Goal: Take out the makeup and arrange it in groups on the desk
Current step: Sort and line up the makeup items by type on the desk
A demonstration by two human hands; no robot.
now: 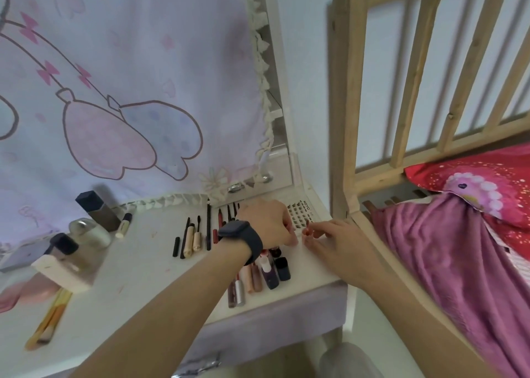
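– Over at the desk point(137, 268)'s back right corner, both hands meet: the right hand point(338, 242) pinches a small red tube point(307, 231) at its fingertips.
– And the left hand point(266, 222), wearing the smartwatch point(238, 230)?
– Fingers curled down just beside that tube. Gripping anything? Cannot tell. The false-lash tray point(301, 214) sits right behind them, lip glosses and dark bottles point(266, 271) lie grouped under the wrist, and pencils and mascaras point(195, 234) are lined up further left.

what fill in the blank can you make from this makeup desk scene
The dark watch wraps the ____ wrist.
The pencils lie side by side on the white ____.
The bed frame beside it is made of ____.
The pillow is mostly ____.
Missing: left; desk; wood; red
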